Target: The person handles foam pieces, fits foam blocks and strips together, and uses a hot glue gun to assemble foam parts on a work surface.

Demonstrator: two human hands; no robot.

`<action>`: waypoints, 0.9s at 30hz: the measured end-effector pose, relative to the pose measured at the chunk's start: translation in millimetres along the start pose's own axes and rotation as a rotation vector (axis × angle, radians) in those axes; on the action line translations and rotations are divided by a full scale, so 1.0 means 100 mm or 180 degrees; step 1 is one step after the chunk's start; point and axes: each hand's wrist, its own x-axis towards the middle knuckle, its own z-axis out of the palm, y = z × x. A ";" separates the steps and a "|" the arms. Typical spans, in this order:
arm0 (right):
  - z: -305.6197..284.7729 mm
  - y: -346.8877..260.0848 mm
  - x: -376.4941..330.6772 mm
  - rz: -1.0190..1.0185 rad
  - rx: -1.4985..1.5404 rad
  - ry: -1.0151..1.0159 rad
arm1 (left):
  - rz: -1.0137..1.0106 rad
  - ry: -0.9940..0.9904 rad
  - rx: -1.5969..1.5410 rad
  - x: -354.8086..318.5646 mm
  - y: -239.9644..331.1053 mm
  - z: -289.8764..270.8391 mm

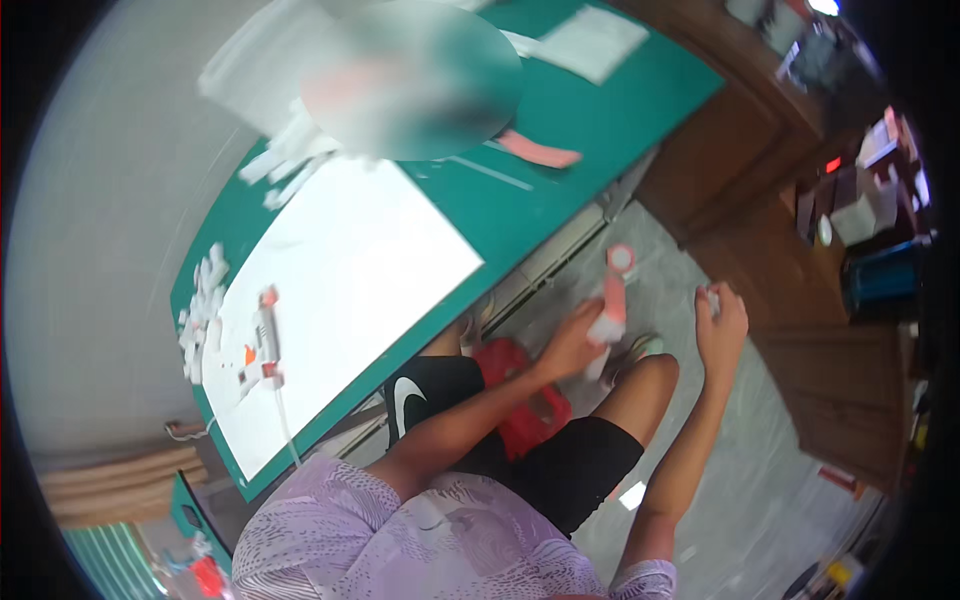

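My left hand point(578, 340) is closed around a pink and white piece point(613, 300), held out over the floor beyond my knees. Its far end is a round white disc ringed in pink, and a white part hangs below my fingers. I cannot make out its exact kind. Off to the right, my raised right hand point(722, 320) has its fingers curled together, with a small whitish bit point(712, 300) showing at the fingertips. On the table's white sheet point(370, 260) lies a white glue gun point(266, 340) with orange-red parts and a cord.
The green table point(600, 120) spans the left and far side. White rolled pieces point(205, 300) lie along its left edge, and a curved pink strip point(540, 150) rests at the far right. A blurred oval hides its far part. A red stool point(530, 420) shows between my legs; brown cabinets point(830, 390) stand right.
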 end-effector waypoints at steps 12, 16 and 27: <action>-0.45 -2.22 -0.05 -0.0584 0.1203 0.0127 | 0.0200 0.0322 -0.0814 -0.99 0.87 -1.56; -0.58 -2.96 0.11 -0.1212 0.1357 -0.0129 | -0.0009 0.0656 -0.1090 -1.22 1.10 -1.82; -0.81 -4.06 0.17 -0.2834 0.1179 -0.0811 | -0.0009 0.1587 -0.1193 -1.89 1.95 -2.62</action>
